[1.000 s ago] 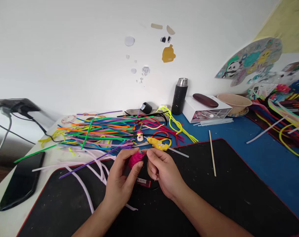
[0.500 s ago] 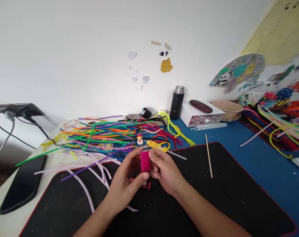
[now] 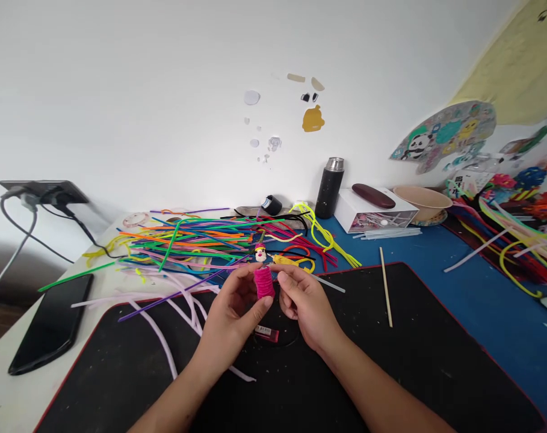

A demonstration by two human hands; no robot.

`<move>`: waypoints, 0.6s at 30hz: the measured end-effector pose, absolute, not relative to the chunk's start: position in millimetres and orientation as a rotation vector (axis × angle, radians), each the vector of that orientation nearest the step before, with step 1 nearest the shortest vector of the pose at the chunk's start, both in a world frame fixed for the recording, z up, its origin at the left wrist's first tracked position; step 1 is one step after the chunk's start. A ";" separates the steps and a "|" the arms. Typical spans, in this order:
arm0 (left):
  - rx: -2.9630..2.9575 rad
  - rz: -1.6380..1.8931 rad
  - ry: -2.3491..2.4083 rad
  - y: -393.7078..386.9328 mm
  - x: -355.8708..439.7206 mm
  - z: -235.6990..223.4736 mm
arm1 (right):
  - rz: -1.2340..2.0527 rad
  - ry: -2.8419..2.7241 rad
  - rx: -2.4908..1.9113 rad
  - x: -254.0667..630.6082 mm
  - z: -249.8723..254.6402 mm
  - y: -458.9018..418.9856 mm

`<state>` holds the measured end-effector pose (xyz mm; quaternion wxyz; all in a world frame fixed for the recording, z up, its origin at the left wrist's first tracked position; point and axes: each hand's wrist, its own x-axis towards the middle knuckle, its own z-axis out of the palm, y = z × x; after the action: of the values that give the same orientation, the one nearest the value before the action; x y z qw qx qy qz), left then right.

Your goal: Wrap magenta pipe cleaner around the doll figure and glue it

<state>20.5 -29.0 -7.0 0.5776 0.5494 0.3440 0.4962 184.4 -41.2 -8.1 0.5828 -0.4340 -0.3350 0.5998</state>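
Observation:
A magenta coil of fuzzy pipe cleaner [image 3: 265, 282] stands upright between the fingers and thumb of my left hand [image 3: 230, 316]. Its ridged side faces me. My right hand [image 3: 307, 304] is close by on the right with its fingers curled. The right index finger reaches toward the coil's top edge, while the thumb lies slightly apart from it. Whatever the right fingers may pinch is hidden. Just beyond the coil are a small white figure head [image 3: 260, 254] with a pink nose and a yellow glue gun [image 3: 286, 260]. Below my hands lies a small red labelled packet [image 3: 267, 334].
Many coloured pipe cleaners [image 3: 196, 237] spread across the back left. A wooden stick [image 3: 386, 288] lies on the black mat [image 3: 417, 361]. Behind stand a black thermos [image 3: 330, 189], a white box [image 3: 381, 210] and a beige bowl [image 3: 422, 204]. A black phone [image 3: 52, 325] rests at left.
My right thumb has come off the magenta coil and moved slightly right. The coil stays in my left hand, tilted a little differently. The view has shifted slightly left.

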 end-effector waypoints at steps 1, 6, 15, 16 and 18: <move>1.291 1.171 0.823 -28.2 20.7 -7.3 | 1.362 -0.795 -1.029 185.0 -8.5 -40.9; 1.408 1.181 0.901 -28.4 20.0 -10.4 | 1.289 -0.856 -1.047 183.8 -7.4 -42.6; 1.771 1.132 0.953 -30.3 17.4 -12.5 | 1.273 -0.919 -1.025 181.8 -7.3 -45.1; 1.762 1.137 0.952 -30.8 17.4 -11.9 | 1.265 -0.922 -1.029 181.9 -6.9 -45.4; 1.714 1.147 0.942 -32.1 17.1 -10.4 | 1.243 -0.929 -1.039 181.9 -5.1 -46.4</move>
<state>17.1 -32.1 -10.4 0.4233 0.6848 0.3764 0.4585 181.9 -46.4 -5.1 0.5948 -0.4473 -0.3998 0.5350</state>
